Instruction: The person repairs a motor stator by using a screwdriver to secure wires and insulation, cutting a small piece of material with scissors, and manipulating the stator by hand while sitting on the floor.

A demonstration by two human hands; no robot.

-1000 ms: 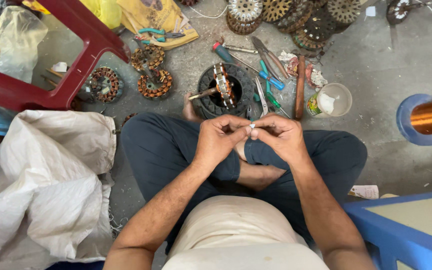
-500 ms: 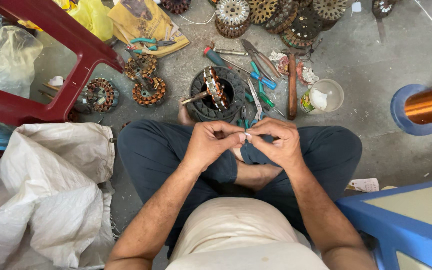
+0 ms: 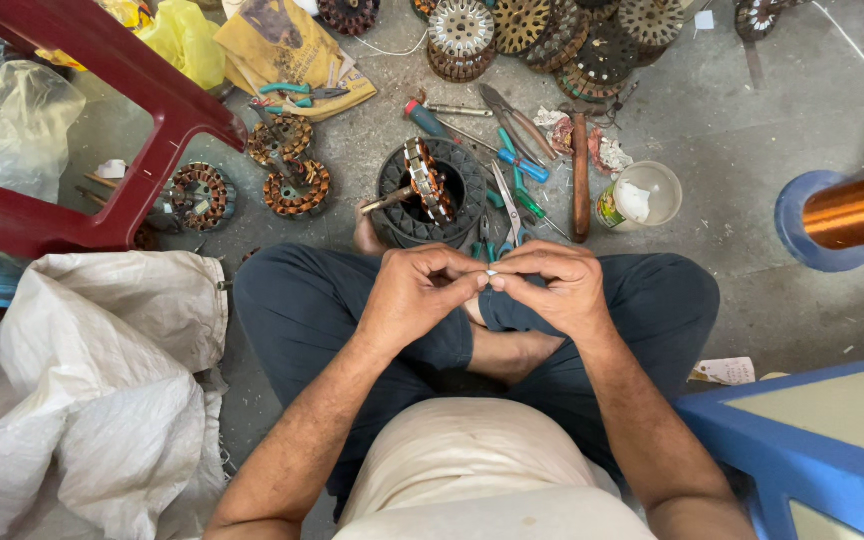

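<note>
- Hands meeting over the lap: left hand [image 3: 420, 292] and right hand [image 3: 552, 285] pinching between their fingertips one tiny pale piece [image 3: 491, 272], too small to identify; both grips clenched on it, thumbs and forefingers pressed together.
- Held just above the crossed legs, near the black round housing [image 3: 430, 195] with a copper-wound stator [image 3: 426, 180] standing tilted inside it on the concrete floor [image 3: 742, 120].
- Risk, as a judgement: slipping of so small a piece from the pinch, dropping into the folds of the dark trousers or among the clutter ahead, hard to find again.
- Further risk: a forward reach brushing the scissors [image 3: 508, 205], screwdrivers [image 3: 522, 165] and pliers [image 3: 507, 110] lying just beyond the knees, points toward the legs.
- Elbow room tight on the right: blue edge of furniture [image 3: 782, 450] close beside the right forearm, copper wire spool [image 3: 857, 210] on its blue flange a little further out.
- Left side crowded by a white woven sack [image 3: 92, 400] close beside the left thigh, and a red plastic stool [image 3: 102, 110] above it.
- Small white bowl [image 3: 647, 192] near the right knee, easy to tip with a careless sweep.
- More wound stators [image 3: 297, 185] and stacked laminated cores [image 3: 552, 30] toward the far edge of the floor; open floor mostly at the far right.
</note>
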